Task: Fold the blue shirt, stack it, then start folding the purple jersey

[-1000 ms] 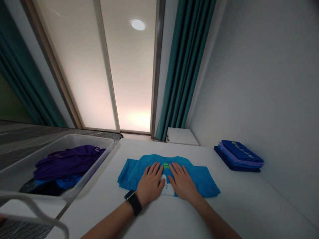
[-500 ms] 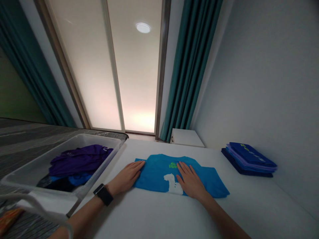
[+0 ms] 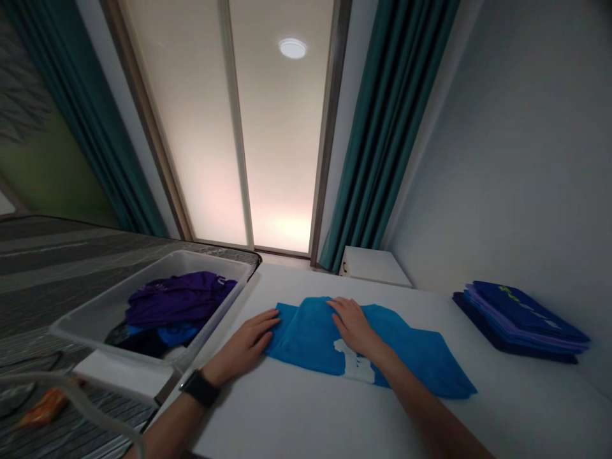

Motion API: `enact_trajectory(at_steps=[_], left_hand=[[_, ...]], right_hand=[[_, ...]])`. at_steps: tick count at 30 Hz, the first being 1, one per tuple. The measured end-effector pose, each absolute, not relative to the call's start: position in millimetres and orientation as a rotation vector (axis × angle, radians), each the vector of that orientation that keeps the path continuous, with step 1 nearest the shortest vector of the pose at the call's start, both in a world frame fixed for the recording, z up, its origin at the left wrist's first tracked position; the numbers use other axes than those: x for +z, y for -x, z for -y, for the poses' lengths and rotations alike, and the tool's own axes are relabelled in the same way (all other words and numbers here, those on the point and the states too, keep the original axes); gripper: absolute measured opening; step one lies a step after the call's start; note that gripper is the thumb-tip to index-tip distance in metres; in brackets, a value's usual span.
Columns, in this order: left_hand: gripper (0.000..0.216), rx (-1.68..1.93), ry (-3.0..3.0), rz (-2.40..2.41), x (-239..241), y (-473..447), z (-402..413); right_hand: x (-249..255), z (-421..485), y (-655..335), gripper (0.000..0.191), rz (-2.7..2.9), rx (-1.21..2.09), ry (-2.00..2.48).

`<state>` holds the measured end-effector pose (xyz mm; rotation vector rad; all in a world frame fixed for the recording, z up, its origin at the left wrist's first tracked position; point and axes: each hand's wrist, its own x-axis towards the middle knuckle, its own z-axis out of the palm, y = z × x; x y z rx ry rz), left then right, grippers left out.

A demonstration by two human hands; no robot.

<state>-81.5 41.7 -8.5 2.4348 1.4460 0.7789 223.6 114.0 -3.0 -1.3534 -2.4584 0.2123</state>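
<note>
A blue T-shirt (image 3: 310,338) with a white animal-shaped print lies spread and folded over on the white table (image 3: 282,414). My left hand (image 3: 246,344), with a black watch on its wrist, rests at the shirt's left edge, fingers stretched out and touching the cloth. Across the middle of the shirt lies my right hand (image 3: 354,325), its fingertips near the far edge and its fingers extended over the fabric. The green lettering on the chest is hidden beneath that hand. Neither hand grips the cloth.
To the left stands a clear plastic bin (image 3: 86,319) with crumpled purple, blue and black clothes (image 3: 182,299). A stack of folded garments (image 3: 526,319) sits at the right by the wall. A white cabinet (image 3: 375,264) stands beyond the table; a pale curved bar (image 3: 81,398) crosses the lower left.
My right hand has slid away from me over the shirt, from the green lettering to near the far edge. My left hand stays at the left edge. The camera view has turned slightly left.
</note>
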Motion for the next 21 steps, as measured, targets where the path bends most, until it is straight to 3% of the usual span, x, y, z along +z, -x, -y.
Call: enact_trajectory(at_steps=[8,16,21], left_hand=[[0.019,0.806,-2.278,-1.371,5.2,77.2,-36.4],[0.024,0.777,-2.262,-1.377,13.1,74.3,-32.6],[0.021,0.727,-2.263,-1.380,12.1,71.9,-30.1]], right_hand=[[6.3,-157.3,-148.7,0.050,2.597,0.311,1.188],[5.2,-154.8,-146.4,0.025,2.554,0.301,1.214],[31.6,-150.0,-153.7,0.029,2.546,0.501,1.087]])
